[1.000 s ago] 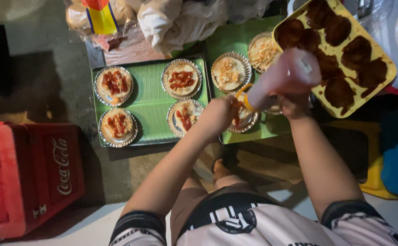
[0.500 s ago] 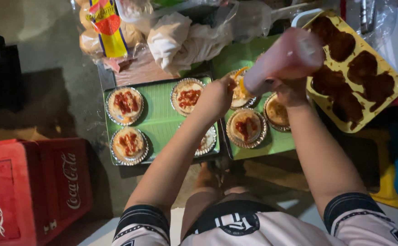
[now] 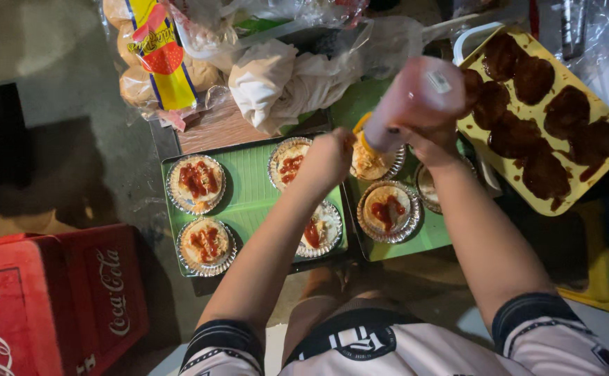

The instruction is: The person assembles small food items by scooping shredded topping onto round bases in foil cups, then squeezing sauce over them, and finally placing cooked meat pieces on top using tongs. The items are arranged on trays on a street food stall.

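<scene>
Your right hand (image 3: 426, 143) squeezes the tilted sauce bottle (image 3: 409, 104) over the rear foil cup (image 3: 372, 161), left hand (image 3: 329, 157) closed steadying it; five cups sauced, the far-right cup (image 3: 426, 186) looks bare.

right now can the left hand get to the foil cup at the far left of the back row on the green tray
Probably yes. The left hand hovers over the same tray, and the back-left foil cup lies uncovered with nothing standing between them. The right hand, holding the sauce bottle, is off to the other side.
</scene>
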